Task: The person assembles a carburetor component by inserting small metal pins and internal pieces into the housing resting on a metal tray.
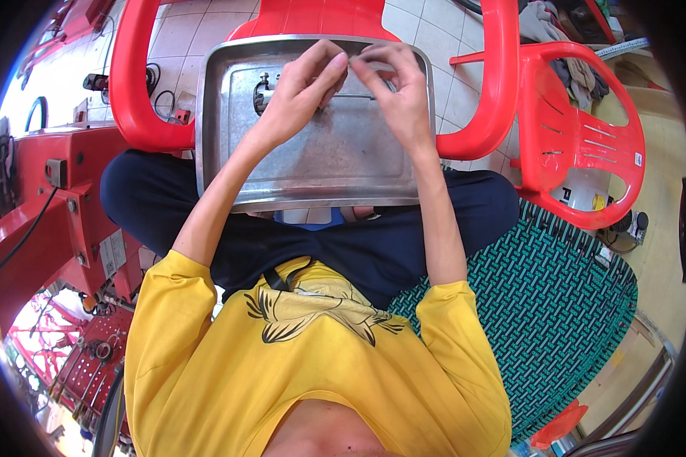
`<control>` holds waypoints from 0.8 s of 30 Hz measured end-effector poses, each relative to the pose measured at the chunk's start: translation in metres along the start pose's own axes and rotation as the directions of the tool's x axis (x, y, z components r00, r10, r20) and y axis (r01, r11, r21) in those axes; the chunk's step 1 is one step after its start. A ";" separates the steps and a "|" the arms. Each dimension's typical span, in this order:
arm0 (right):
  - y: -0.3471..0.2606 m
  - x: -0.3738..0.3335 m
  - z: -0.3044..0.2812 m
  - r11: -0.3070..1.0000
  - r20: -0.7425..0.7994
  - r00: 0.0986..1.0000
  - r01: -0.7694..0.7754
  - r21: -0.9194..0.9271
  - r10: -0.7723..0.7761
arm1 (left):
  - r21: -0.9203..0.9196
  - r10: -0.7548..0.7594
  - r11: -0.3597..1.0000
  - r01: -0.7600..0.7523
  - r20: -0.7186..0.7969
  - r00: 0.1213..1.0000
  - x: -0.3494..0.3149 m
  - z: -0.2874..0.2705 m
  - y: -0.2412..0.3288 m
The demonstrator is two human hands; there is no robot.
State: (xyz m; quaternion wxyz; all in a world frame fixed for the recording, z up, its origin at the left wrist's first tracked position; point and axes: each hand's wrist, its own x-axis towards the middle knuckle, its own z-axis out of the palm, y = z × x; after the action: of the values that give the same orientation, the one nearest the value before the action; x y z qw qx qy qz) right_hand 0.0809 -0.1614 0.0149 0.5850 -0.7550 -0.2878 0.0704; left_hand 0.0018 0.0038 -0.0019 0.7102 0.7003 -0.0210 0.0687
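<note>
Over a shallow metal tray [320, 175], my left hand [303, 90] and my right hand [398, 85] come together near the tray's far edge. The fingers of both are pinched, thumb tips almost meeting. Whatever lies between them is too small or hidden to make out. Beside my left hand, a metal mechanical part [262, 94] with a dark round end lies in the tray, partly covered by that hand. A thin metal rod [355, 96] shows below the gap between my hands.
A red plastic armchair [154, 114] surrounds the tray's far side. To the right stand another red chair [579, 137] and a green-and-black woven seat [541, 305]. Red machinery [68, 198] takes up the left side. Pale floor tiles [427, 34] show beyond.
</note>
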 end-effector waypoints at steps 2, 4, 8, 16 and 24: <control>-0.009 0.001 0.005 0.999 -0.044 0.998 0.043 0.017 -0.042 | 0.013 -0.008 1.000 0.008 -0.032 0.999 -0.001 -0.002 -0.002; -0.011 0.001 0.005 0.998 -0.091 0.995 0.033 0.058 -0.028 | 0.010 -0.014 1.000 0.015 -0.042 0.999 0.000 -0.001 -0.001; 0.016 0.004 -0.006 0.996 -0.002 0.997 -0.076 0.039 0.076 | 0.006 -0.012 1.000 0.012 -0.007 1.000 0.001 0.000 0.001; -0.009 0.000 0.003 0.998 -0.037 0.999 -0.006 0.059 0.008 | -0.011 -0.032 0.999 0.031 -0.039 0.999 0.001 -0.003 -0.003; 0.003 0.002 -0.003 0.982 0.025 0.993 -0.117 0.147 0.115 | -0.032 -0.031 0.999 0.029 -0.046 0.998 0.002 -0.002 -0.002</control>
State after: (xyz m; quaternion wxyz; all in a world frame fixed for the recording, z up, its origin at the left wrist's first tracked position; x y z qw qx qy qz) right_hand 0.0848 -0.1633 0.0135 0.6320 -0.7243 -0.2421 0.1317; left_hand 0.0037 0.0059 -0.0040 0.7222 0.6877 0.0051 0.0740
